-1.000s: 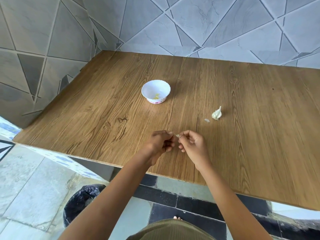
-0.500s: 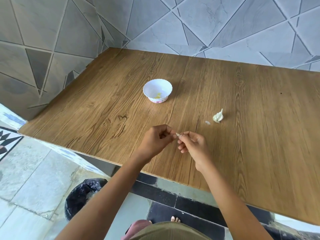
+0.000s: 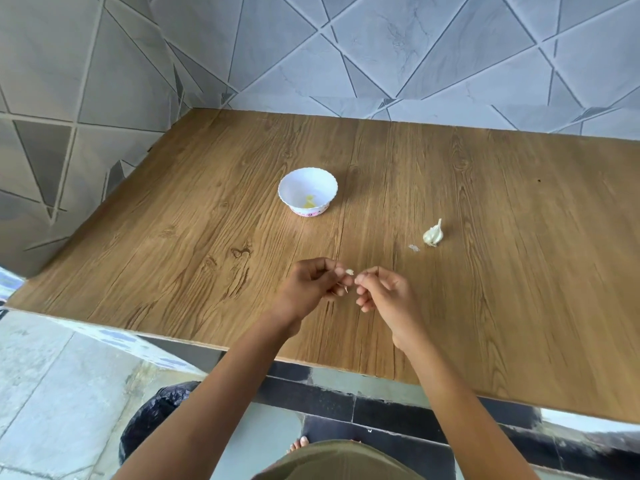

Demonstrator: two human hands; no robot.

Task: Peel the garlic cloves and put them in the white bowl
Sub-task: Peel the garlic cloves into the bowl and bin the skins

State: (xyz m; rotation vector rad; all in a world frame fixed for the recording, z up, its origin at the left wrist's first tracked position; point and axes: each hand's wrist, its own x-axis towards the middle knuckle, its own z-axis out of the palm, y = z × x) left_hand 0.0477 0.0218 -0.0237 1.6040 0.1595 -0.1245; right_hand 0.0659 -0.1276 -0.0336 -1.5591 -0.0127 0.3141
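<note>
Both hands over the counter (image 3: 519,271), near its front edge. Left hand (image 3: 311,289): fingers curled, tips pinching a small clove (image 3: 349,271). Right hand (image 3: 388,296): thumb and forefinger pinched at the clove's other side, other fingers loosely curled. Clove held clear of the counter, between the two hands. Bowl (image 3: 325,202) stands farther back, something small and yellow inside. Garlic head (image 3: 433,234) well to the bowl's right; a skin flake (image 3: 414,248) just beside it.
</note>
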